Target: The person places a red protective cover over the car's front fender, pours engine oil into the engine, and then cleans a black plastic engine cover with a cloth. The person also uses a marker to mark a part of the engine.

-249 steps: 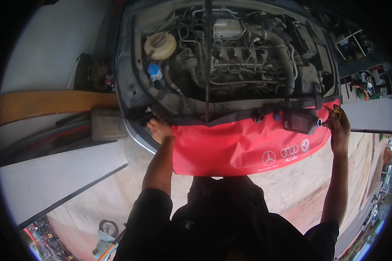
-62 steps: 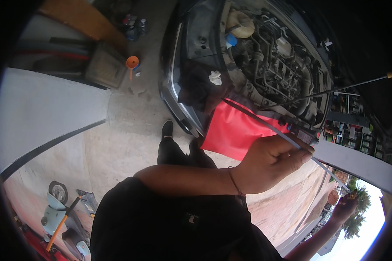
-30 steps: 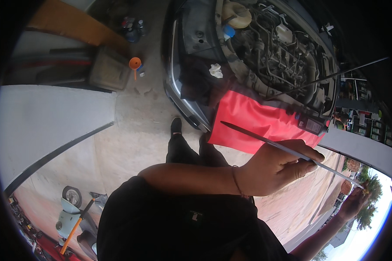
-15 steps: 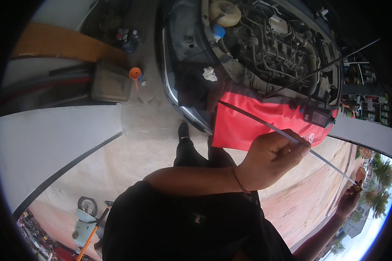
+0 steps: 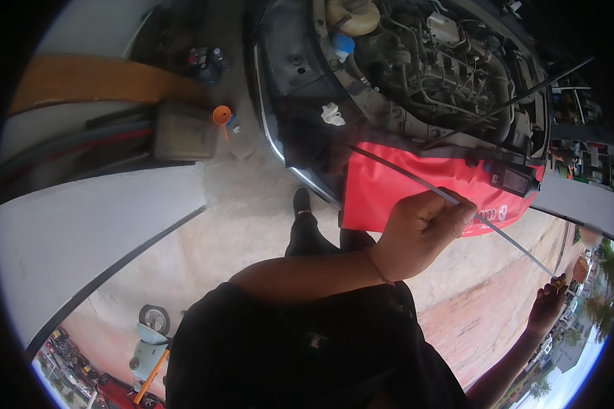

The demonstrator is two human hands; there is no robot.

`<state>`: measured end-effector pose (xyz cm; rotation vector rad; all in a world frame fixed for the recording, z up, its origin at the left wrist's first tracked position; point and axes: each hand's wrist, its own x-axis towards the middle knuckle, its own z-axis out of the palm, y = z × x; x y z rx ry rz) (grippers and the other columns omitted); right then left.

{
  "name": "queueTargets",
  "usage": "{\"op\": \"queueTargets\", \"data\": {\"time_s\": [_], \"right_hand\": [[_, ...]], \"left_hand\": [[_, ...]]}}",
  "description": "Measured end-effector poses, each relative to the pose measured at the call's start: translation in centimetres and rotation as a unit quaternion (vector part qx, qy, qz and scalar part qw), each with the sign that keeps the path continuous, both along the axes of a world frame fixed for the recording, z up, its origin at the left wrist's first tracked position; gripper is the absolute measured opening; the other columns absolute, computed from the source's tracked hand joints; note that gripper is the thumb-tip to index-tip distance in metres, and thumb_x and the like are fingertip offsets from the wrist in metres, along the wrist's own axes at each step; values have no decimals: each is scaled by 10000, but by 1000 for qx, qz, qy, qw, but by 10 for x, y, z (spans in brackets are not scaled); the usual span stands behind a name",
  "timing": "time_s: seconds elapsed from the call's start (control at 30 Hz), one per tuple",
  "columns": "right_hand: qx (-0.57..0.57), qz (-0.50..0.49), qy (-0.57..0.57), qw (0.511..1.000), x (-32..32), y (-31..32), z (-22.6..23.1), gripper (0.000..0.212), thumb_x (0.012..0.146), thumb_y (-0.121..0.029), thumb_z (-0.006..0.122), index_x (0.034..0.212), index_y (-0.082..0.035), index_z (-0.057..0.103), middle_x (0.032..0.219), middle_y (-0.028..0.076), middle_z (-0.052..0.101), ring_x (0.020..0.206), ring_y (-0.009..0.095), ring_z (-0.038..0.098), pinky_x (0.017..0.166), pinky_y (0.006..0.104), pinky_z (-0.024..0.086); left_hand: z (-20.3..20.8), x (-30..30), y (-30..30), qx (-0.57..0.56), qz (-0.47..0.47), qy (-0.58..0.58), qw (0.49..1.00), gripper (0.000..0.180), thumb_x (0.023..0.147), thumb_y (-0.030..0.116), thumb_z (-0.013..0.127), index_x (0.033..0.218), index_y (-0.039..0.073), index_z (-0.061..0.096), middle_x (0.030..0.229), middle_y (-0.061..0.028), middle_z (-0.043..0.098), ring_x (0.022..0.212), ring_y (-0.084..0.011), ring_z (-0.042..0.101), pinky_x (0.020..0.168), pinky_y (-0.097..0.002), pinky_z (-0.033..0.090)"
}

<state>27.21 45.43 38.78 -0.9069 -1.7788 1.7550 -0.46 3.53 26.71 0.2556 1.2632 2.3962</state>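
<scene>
A long thin dipstick (image 5: pixel 515 245) slants across in front of me, its dark tip over the red fender cover (image 5: pixel 372 198). My left hand (image 5: pixel 426 221) is closed on the dipstick's shaft, thumb and fingers pinching it near mid-length. Far to the right, my right hand (image 5: pixel 547 307) grips its other end, where a small yellowish handle shows among the fingers. Beyond the cover lies the open engine bay (image 5: pixel 450 75) of a dark car. A dark bottle (image 5: pixel 513 179) lies on the cover's right part.
A black prop rod (image 5: pixel 525 95) crosses the engine bay. A crumpled white tissue (image 5: pixel 332 114) rests on the dark fender. On the floor to the left are an orange funnel (image 5: pixel 222 114) and several bottles. A pale green scooter (image 5: pixel 148 351) stands at lower left.
The scene has shifted slightly to the right in view. My left hand is a little nearer the dipstick's tip. Both hands still hold the dipstick.
</scene>
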Motion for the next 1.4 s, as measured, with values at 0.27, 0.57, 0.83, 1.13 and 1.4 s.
{"op": "queueTargets", "data": {"time_s": [0.27,0.57,0.83,1.13,1.4], "right_hand": [[-204,85,-168,961,-60,-122,-218,273,999,-310,536,1154,-92,595,851,-43,564,642,37,505,588,203,417],[-323,20,-183,928,-47,-189,-331,246,999,-281,531,1051,-49,597,794,-31,470,656,73,436,635,252,419],[-279,35,-178,943,-37,-190,-326,367,996,-312,544,1114,33,584,812,13,514,646,85,499,615,253,463],[-338,96,-164,922,-54,-174,-349,389,942,-319,644,1087,39,599,796,63,566,638,163,618,609,303,549],[-323,113,-201,918,-29,-96,-353,341,910,-282,669,998,46,638,786,57,566,646,152,589,567,302,569]], "left_hand": [[-184,-56,-24,-311,23,-9,950,261,920,299,651,1024,60,657,830,-71,698,777,-169,684,683,-286,524],[-271,-67,-104,-668,219,13,711,462,800,395,736,1030,25,582,954,-212,675,928,-357,657,821,-429,520],[-231,-97,-64,-228,113,-257,932,243,807,219,759,894,55,602,729,-17,599,645,-138,590,540,-294,473],[-282,-106,-29,-705,135,52,695,479,792,469,753,843,10,624,872,-163,651,786,-340,639,695,-440,494],[-297,-95,2,-704,224,-5,674,547,909,399,634,1157,-82,558,1177,-277,600,1080,-412,601,909,-431,492]]}}
